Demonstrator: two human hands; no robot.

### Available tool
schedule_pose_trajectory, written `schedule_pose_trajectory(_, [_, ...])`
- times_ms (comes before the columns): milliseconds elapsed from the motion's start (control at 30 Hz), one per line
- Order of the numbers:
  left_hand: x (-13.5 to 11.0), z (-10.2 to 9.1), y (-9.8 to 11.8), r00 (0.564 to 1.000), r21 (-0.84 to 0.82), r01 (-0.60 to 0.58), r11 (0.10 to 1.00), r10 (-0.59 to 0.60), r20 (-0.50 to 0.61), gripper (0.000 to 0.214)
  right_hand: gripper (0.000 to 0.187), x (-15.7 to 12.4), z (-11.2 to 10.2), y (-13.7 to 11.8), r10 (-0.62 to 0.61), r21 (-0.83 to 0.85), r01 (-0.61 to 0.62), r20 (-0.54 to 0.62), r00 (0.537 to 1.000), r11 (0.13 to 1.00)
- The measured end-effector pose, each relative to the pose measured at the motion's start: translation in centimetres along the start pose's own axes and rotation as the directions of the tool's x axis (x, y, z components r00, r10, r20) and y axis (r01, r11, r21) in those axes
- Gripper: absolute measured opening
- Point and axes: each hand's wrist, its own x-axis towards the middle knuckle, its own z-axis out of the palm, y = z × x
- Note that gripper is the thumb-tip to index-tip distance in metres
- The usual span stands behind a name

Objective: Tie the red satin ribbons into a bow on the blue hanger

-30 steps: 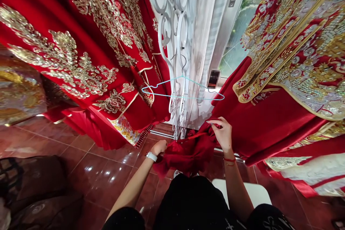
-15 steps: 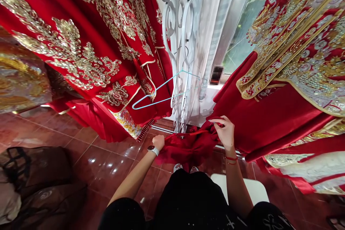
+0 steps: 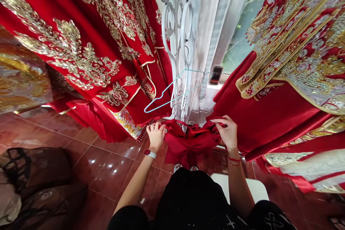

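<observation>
A dark red garment (image 3: 188, 143) hangs stretched between my two hands, its upper edge gathered and its lower part falling near my shoes. My left hand (image 3: 156, 136), with a watch on the wrist, grips its left upper edge. At the other end my right hand (image 3: 226, 132) pinches the right upper edge, a red string on that wrist. What kind of garment it is cannot be made out. Just above it a light blue hanger (image 3: 176, 97) hangs by its hook on the white scrollwork rack (image 3: 180, 28), tilted, with nothing on it.
Red gowns with gold beading (image 3: 91, 57) hang on the left. More embroidered red garments (image 3: 285, 115) hang on the right, beside a window (image 3: 239, 43). A white stool (image 3: 256, 190) stands by my right arm. Dark brown bags (image 3: 37, 183) lie on the tiled floor (image 3: 102, 172).
My left hand has risen slightly, and its grip has turned with the fingers now over the garment's edge. The blue hanger has swung round. My right hand stays almost in place.
</observation>
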Motion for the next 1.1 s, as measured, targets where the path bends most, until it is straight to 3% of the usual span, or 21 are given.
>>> schedule_pose_trajectory(167, [1.2,-0.7,0.4,0.997,0.033,-0.042,0.999,0.043,-0.061,0.026,0.022,-0.1,-0.6,-1.0,-0.01,0.015,0.01,-0.003,1.0,1.0])
schedule_pose_trajectory(300, [1.8,-0.9,1.0,0.998,0.11,0.062,0.992,-0.062,-0.003,0.036,0.023,-0.2,-1.0,-1.5,-0.019,0.014,0.019,0.002,1.0,1.0])
schedule_pose_trajectory(400, [2.1,-1.2,1.5,0.992,0.099,0.124,0.987,-0.12,-0.043,0.035,0.023,-0.3,-1.0,-1.7,-0.017,0.015,0.017,0.019,1.0,1.0])
schedule_pose_trajectory(500, [2.5,-2.0,1.7,0.97,0.005,0.17,0.985,-0.167,-0.176,0.028,0.022,-0.4,-0.8,-1.6,-0.017,0.019,0.016,0.048,0.999,1.0])
schedule_pose_trajectory(567, [2.9,-2.5,1.7,0.939,-0.124,0.251,0.96,-0.272,-0.212,0.028,0.023,-0.4,-0.6,-1.4,-0.023,0.026,0.022,0.056,0.998,0.999])
schedule_pose_trajectory(667, [3.1,-2.6,1.9,0.906,-0.457,0.356,0.815,-0.421,-0.044,0.03,0.024,-0.4,-0.4,-1.2,-0.032,0.038,0.03,0.056,0.998,0.999])
schedule_pose_trajectory(700, [3.0,-2.4,2.1,0.915,-0.567,0.358,0.742,-0.401,0.054,0.03,0.024,-0.3,-0.3,-1.2,-0.032,0.04,0.03,0.054,0.998,0.999])
schedule_pose_trajectory(767, [2.5,-1.7,3.0,0.945,-0.734,0.323,0.598,-0.253,0.209,0.032,0.025,-0.2,-0.1,-1.3,-0.032,0.041,0.03,0.056,0.998,0.999])
schedule_pose_trajectory(867, [1.4,-0.6,4.9,0.948,-0.854,0.281,0.438,0.009,0.317,0.041,0.025,-0.1,0.4,-1.8,-0.036,0.05,0.033,0.064,0.997,0.998])
schedule_pose_trajectory(933, [0.8,0.0,6.1,0.922,-0.871,0.26,0.416,0.162,0.353,0.042,0.026,0.0,0.9,-2.2,-0.048,0.064,0.043,0.073,0.996,0.997])
schedule_pose_trajectory(1000, [0.0,0.7,7.1,0.875,-0.855,0.243,0.458,0.278,0.397,0.037,0.026,-0.1,1.4,-2.4,-0.06,0.087,0.053,0.078,0.995,0.995])
schedule_pose_trajectory(1100, [-1.7,2.4,8.1,0.815,-0.81,0.252,0.53,0.335,0.473,0.029,0.026,-0.3,2.0,-2.7,-0.064,0.117,0.053,0.088,0.994,0.992])
